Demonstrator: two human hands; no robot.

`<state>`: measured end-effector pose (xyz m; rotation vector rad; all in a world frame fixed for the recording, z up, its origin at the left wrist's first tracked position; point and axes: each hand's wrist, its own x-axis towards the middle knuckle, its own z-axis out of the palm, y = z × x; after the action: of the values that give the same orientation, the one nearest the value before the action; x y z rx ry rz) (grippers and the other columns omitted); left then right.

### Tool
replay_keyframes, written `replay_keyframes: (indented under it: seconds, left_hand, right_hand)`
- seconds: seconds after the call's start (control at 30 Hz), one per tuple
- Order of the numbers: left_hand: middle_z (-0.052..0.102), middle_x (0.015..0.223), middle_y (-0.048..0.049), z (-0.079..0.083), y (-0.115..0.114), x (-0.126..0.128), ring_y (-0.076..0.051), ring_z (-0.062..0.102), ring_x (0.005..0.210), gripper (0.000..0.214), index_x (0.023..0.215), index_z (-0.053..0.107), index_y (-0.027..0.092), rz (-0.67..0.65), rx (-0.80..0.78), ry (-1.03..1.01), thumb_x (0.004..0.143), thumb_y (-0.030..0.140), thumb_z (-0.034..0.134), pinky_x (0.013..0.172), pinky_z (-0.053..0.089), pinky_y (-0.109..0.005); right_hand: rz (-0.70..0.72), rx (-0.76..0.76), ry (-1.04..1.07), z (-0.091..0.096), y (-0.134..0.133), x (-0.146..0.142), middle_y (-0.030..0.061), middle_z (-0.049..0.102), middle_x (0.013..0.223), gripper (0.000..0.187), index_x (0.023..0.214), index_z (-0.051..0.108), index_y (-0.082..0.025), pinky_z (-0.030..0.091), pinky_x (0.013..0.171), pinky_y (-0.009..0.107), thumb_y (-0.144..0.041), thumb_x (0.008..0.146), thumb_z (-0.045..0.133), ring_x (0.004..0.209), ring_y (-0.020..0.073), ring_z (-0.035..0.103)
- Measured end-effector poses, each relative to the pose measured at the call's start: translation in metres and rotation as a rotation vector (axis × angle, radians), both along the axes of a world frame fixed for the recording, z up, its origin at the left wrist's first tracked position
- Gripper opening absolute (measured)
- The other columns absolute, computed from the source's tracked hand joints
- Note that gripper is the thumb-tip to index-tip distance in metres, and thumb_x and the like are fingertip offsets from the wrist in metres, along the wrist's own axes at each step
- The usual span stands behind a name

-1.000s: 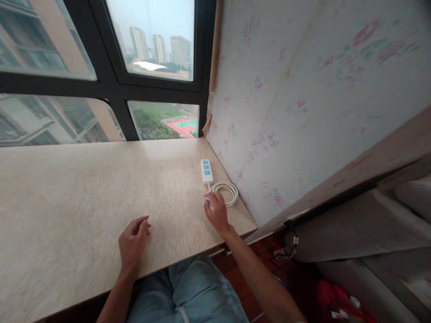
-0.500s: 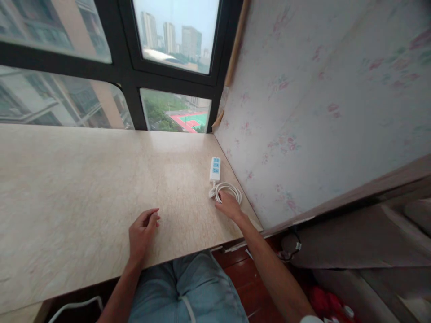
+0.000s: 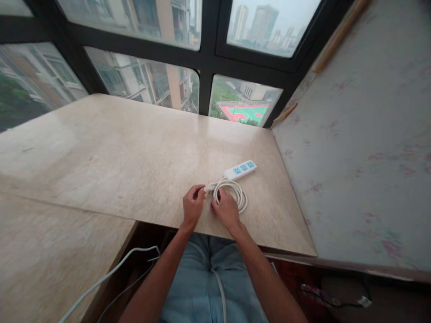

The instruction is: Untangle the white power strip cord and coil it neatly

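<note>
A white power strip (image 3: pixel 240 170) with blue socket faces lies slanted on the stone-look ledge (image 3: pixel 151 152). Its white cable (image 3: pixel 243 197) is wound into a coil just in front of it. My right hand (image 3: pixel 227 208) is closed on the near left side of the coil, fingers hooked through the loop. Close beside it, my left hand (image 3: pixel 193 204) has its fingertips pinched together at the white plug (image 3: pixel 210 187) at the coil's left edge. The fingertips partly hide the plug.
Dark-framed windows (image 3: pixel 207 58) stand behind the ledge, and a flowered wall (image 3: pixel 336 179) borders it on the right. Another white cable (image 3: pixel 111 271) runs over the ledge's lower left edge. My legs (image 3: pixel 208 278) are below the front edge.
My left hand has come over to the coil from the left and closed at the plug. The strip has turned from pointing away to slanting right. The view has swung left.
</note>
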<state>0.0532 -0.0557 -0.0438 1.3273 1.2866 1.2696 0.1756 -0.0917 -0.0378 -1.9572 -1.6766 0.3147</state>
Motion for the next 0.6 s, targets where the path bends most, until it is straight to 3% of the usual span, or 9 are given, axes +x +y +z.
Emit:
replay_keyframes:
  seconds: [0.1, 0.23, 0.47, 0.6]
  left_hand:
    - [0.068, 0.092, -0.0067, -0.001, -0.003, -0.004, -0.018, 0.063, 0.086, 0.021, 0.093, 0.066, 0.017, 0.177, 0.055, 0.054, 0.085, 0.030, 0.052, 0.081, 0.051, -0.031]
    - [0.065, 0.094, -0.0063, 0.000, -0.005, -0.012, -0.018, 0.062, 0.090, 0.016, 0.093, 0.063, 0.018, 0.318, 0.068, 0.068, 0.084, 0.024, 0.051, 0.084, 0.050, -0.031]
    - [0.057, 0.102, -0.0069, 0.000, -0.011, -0.021, -0.017, 0.061, 0.085, 0.023, 0.104, 0.059, 0.017, 0.163, 0.143, 0.168, 0.082, 0.024, 0.059, 0.076, 0.053, -0.030]
    - [0.050, 0.115, -0.0111, -0.003, -0.017, -0.024, -0.019, 0.059, 0.092, 0.036, 0.112, 0.055, 0.018, 0.109, 0.215, 0.318, 0.078, 0.024, 0.065, 0.081, 0.054, -0.035]
  right_hand:
    - [0.107, -0.005, 0.098, 0.003, 0.007, -0.033, 0.0096, 0.065, 0.092, 0.011, 0.096, 0.057, -0.020, 0.045, 0.073, 0.032, -0.024, 0.088, 0.052, 0.085, 0.0229, 0.059]
    - [0.225, -0.017, 0.250, 0.011, 0.010, -0.054, 0.0111, 0.066, 0.102, 0.019, 0.106, 0.059, -0.019, 0.047, 0.080, 0.034, -0.020, 0.090, 0.049, 0.093, 0.0230, 0.060]
    - [0.435, -0.042, 0.369, 0.024, 0.000, -0.023, 0.0101, 0.068, 0.105, 0.034, 0.120, 0.059, -0.017, 0.052, 0.080, 0.034, -0.022, 0.086, 0.054, 0.091, 0.0207, 0.063]
    - [0.398, 0.045, 0.391, 0.028, 0.000, 0.007, 0.0091, 0.067, 0.109, 0.041, 0.127, 0.057, -0.021, 0.053, 0.085, 0.036, -0.024, 0.086, 0.056, 0.096, 0.0204, 0.064]
